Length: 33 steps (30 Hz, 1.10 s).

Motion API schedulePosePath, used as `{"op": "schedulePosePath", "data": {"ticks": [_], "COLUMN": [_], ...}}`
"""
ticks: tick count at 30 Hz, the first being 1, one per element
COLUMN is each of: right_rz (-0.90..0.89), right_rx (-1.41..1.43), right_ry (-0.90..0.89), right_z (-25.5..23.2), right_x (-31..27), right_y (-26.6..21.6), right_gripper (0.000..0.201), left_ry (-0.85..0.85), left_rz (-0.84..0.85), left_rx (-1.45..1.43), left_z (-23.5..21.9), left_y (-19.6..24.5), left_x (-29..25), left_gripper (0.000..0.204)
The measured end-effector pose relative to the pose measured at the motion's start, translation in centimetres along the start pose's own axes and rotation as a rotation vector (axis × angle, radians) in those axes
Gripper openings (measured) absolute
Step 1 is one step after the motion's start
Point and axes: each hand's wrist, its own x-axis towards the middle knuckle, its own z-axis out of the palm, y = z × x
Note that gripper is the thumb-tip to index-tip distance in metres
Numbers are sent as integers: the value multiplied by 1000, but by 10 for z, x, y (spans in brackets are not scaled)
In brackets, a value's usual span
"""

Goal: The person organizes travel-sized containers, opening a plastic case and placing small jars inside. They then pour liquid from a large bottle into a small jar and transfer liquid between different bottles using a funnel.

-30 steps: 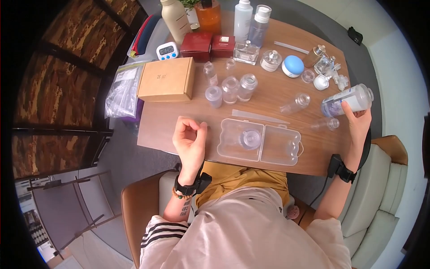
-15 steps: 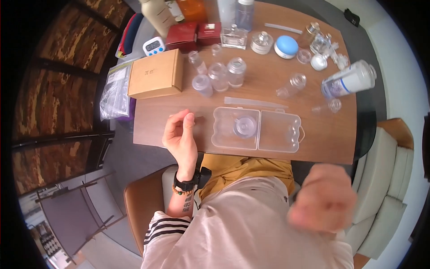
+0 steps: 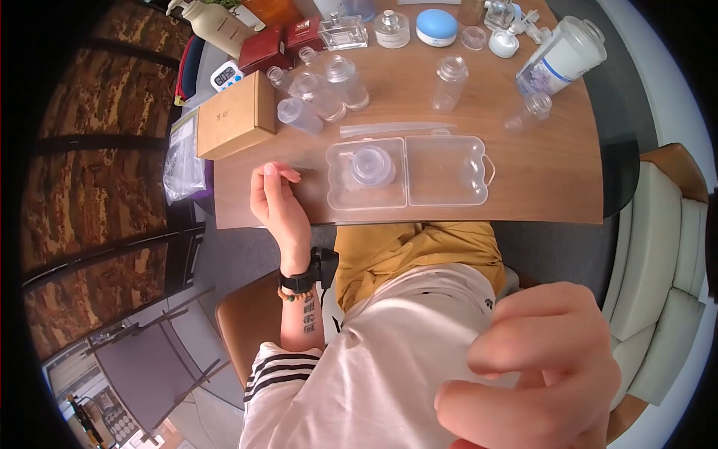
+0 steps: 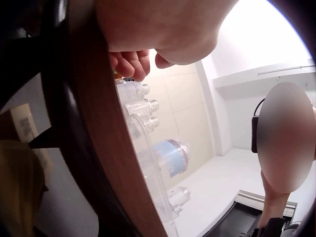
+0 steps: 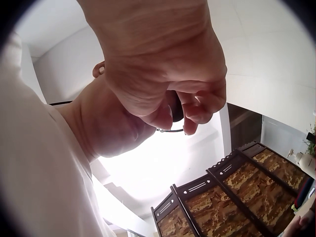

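Drawn back since a second ago from the large labelled bottle (image 3: 565, 56), the right grip (image 3: 535, 367) is now close to the head camera, fingers loosely bent around nothing and thumb apart. Over the near side of the bench (image 3: 538, 194), the left grip (image 3: 280, 202) is likewise empty, its fingers half curled, with an open clear case (image 3: 449, 176) just to its right and a round clear container (image 3: 372, 166) in the nearer half. Ahead of that grip are a cardboard box (image 3: 238, 116) and clustered clear bottles (image 3: 318, 96), while the labelled bottle is well ahead of the right grip.
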Motion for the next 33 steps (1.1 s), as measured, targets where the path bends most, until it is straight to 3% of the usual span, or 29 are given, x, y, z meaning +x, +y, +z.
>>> {"op": "schedulePosePath", "data": {"ticks": [4, 6, 8, 10, 12, 14, 19, 21, 24, 27, 29, 33], "right_rz": [18, 55, -161, -275, -99, 47, 137, 120, 102, 110, 166, 191], "right_rx": [-77, 195, 185, -133, 60, -10, -119, -146, -191, -301, -384, -418], "right_ry": [-43, 184, 28, 60, 144, 204, 251, 280, 333, 358, 296, 283], "right_z": [1, 21, 14, 24, 34, 44, 57, 62, 74, 84, 89, 94], "right_x": [-2, 5, 2, 3, 1, -7, -29, -26, -17, -2, 3, 8], "right_y": [-6, 2, 35, 49, 74, 100, 168, 172, 166, 158, 161, 170], "right_gripper": [15, 30, 24, 33, 25, 16, 29, 30, 34, 52, 81, 82], "left_ry": [-3, -17, -9, -15, 7, 17, -12, -64, -46, -18, -3, -23], "left_rz": [1, 2, 26, 28, 14, -45, -12, 35, -40, -92, -82, -39], "left_rx": [-8, -25, -2, 40, 85, 70, 117, 217, 150, 153, 190, 429], "left_z": [-2, -2, -1, -3, 5, 8, 9, 6, 7, 8, 10, 15], "left_y": [-3, -4, -4, -6, 2, 5, -4, -8, -3, -6, -7, 6], "left_x": [-2, 0, 0, -1, -2, -3, 2, 2, 2, 2, 3, 12], "left_gripper": [24, 22, 22, 15, 12, 9, 28, 29, 31, 33, 35, 50]}}
